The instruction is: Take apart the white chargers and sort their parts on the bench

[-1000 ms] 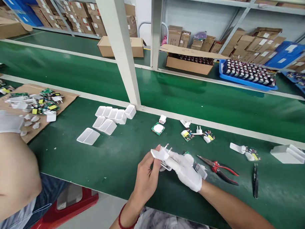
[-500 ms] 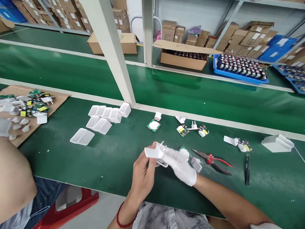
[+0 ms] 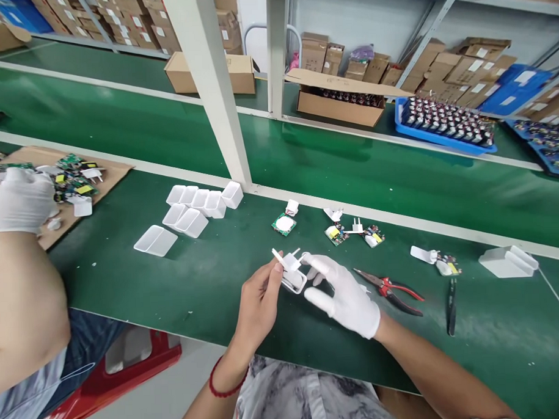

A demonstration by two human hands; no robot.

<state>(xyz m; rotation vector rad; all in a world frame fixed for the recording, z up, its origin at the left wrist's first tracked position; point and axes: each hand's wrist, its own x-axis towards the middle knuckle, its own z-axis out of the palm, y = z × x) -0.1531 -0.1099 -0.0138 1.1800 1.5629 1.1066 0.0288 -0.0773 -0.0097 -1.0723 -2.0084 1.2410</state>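
Note:
My bare left hand (image 3: 259,300) grips a white plug adapter housing (image 3: 294,281), its fingers wrapped round the box. A white cover with plug pins (image 3: 291,261) stands tilted at the housing's open end. In a white glove, my right hand (image 3: 340,293) is just right of the housing, thumb and fingers apart; a fingertip is close to the pins, and I cannot tell whether it touches them. Red-handled long-nose pliers (image 3: 387,290) lie right of this hand, with black tweezers (image 3: 452,307) farther right. A small white part, mostly hidden, lies behind the glove.
White empty housings (image 3: 192,221) stand at the left. Circuit boards with plug covers (image 3: 338,233) lie along the back, one with a white disc (image 3: 284,224). A white box (image 3: 505,263) is at the right. A co-worker's gloved hand (image 3: 20,200) is over parts on cardboard (image 3: 115,172).
My right hand has moved off the housing to the right and its fingers have spread. The housing's open end now shows. The co-worker's gloved hand has moved onto the pile of parts.

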